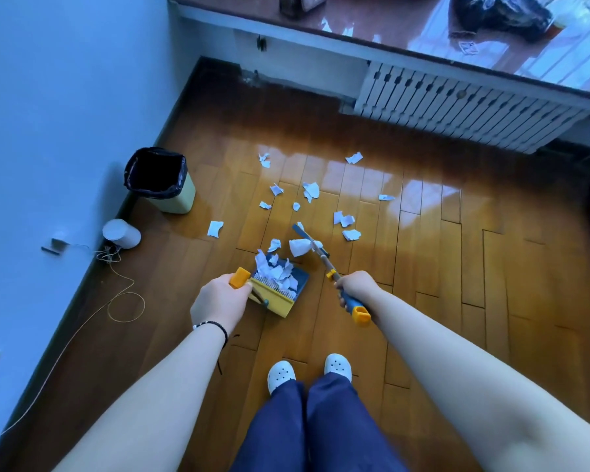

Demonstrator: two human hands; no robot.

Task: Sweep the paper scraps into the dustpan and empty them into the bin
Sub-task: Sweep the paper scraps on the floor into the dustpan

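**Sweeping scraps into the pan: keep strokes short & low**

Gripping first: right hand [351, 287] is curled round the broom handle [349, 303], w/ the yellow end cap sticking out behind the wrist. Left hand [220, 299] holds the yellow grip of the dustpan [286, 294], fingers wrapped round it. Neither hand is loose or spare.

Out from the right hand, the stick runs fwd to the broom head [309, 238], which sits on the wood floor [423, 267] just beyond the pan's mouth, w/ a big white scrap [298, 247] right against it. Pan already carries a heap of paper, piled near the comb teeth at the back.

Doing this step well, imo:
- Keep pan lip flat on the boards, mouth facing the broom; any gap & thin paper slides under.
- Pull the head toward the pan in short, slow strokes. Fast flicks will likely lift light bits & scatter them.
- Take the near pieces first, then reach for the loose scraps [310, 190] further out, incl. the far ones toward the radiator [457, 107].
- Hold the pan level once it's fuller, so the heap doesn't spill.

Bin [160, 182], black-lined, stands by the wall to the left, well apart from the pan; emptying isn't due until the floor's clear. Mind the cable [123, 301] on that side when walking over.
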